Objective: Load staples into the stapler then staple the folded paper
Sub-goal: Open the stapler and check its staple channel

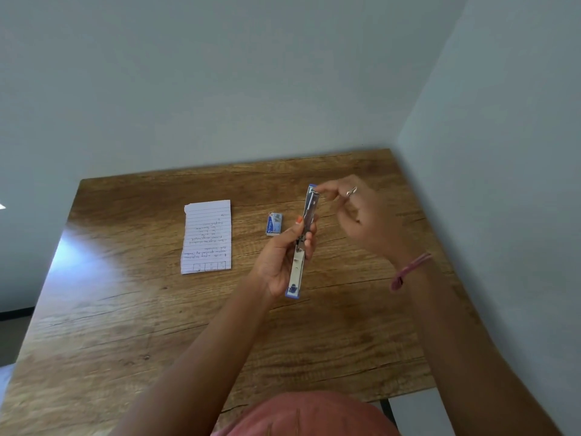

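Note:
A blue and silver stapler (302, 243) is swung fully open, held above the wooden table (157, 309). My left hand (279, 259) grips it around the hinge in the middle. My right hand (358, 215) has its fingertips pinched at the far end of the stapler's open magazine; whether a strip of staples is between them I cannot tell. A small blue staple box (274, 224) lies on the table just left of the stapler. The folded lined paper (207, 236), with handwriting on it, lies flat further left.
The table stands in a corner, with grey walls (503, 152) behind and close on the right. A pink bracelet is on my right wrist and a ring on one right finger. Bare wood stretches in front of the paper toward me.

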Motion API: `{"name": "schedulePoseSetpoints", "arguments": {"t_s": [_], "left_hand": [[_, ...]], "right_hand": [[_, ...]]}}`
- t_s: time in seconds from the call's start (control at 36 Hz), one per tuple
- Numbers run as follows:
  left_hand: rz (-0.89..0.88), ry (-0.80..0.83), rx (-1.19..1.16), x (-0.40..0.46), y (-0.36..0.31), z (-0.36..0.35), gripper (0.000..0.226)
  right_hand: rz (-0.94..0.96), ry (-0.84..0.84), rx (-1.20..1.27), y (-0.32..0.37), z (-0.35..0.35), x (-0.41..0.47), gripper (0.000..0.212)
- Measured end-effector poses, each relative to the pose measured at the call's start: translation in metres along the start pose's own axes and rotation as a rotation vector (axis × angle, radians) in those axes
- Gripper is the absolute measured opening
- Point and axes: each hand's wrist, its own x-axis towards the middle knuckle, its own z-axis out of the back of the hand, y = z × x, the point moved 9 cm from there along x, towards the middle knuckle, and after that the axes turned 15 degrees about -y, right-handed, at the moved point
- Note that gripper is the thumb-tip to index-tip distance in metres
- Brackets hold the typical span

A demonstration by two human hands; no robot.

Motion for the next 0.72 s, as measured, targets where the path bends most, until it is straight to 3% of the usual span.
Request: {"name": "schedulePoseSetpoints", "arguments": {"t_s": [0.14,0.19,0.25,0.28,0.31,0.42,0.44,0.47,0.56,0.58,0.64,0.72], "left_hand": [[0.018,-0.024,-0.027,0.0,0.002,0.003,0.031],[0.025,-0.031,-0.027,0.0,0.003,0.001,0.032],[0.04,-0.041,-0.05,-0.001,0.004,-0.001,0.039],[0.047,-0.047,-0.065,-0.001,0.005,-0.002,0.043],[0.051,-0.05,-0.073,-0.001,0.005,-0.002,0.046],[0.055,-0.054,-0.08,-0.001,0.006,-0.003,0.054],[0.053,-0.057,-0.084,-0.001,0.006,-0.003,0.058],[0.051,-0.06,-0.087,-0.001,0.006,-0.004,0.061],[0.056,-0.075,-0.106,-0.001,0.006,-0.005,0.067],[0.058,-0.082,-0.112,0.0,0.007,-0.004,0.067],[0.058,-0.088,-0.12,0.0,0.007,-0.004,0.067],[0.062,-0.093,-0.14,-0.001,0.007,-0.003,0.067]], "right_hand": [[-0.266,-0.409,0.494,-0.017,0.032,0.004,0.06],[-0.246,-0.303,0.446,-0.019,0.022,0.002,0.061],[-0.048,0.037,0.066,-0.012,-0.007,-0.006,0.06],[0.03,0.126,-0.067,-0.013,-0.015,-0.011,0.061],[0.043,0.108,-0.057,-0.013,-0.014,-0.01,0.062],[-0.225,-0.344,0.468,-0.024,0.022,0.003,0.071],[-0.281,-0.378,0.518,-0.029,0.023,0.003,0.073],[-0.289,-0.323,0.49,-0.029,0.019,0.002,0.071],[-0.075,0.165,0.093,-0.018,-0.02,-0.011,0.061],[-0.047,0.215,0.063,-0.017,-0.024,-0.015,0.062],[-0.14,0.067,0.237,-0.017,-0.012,-0.008,0.062],[-0.35,-0.273,0.504,-0.037,0.01,-0.001,0.082]]}}
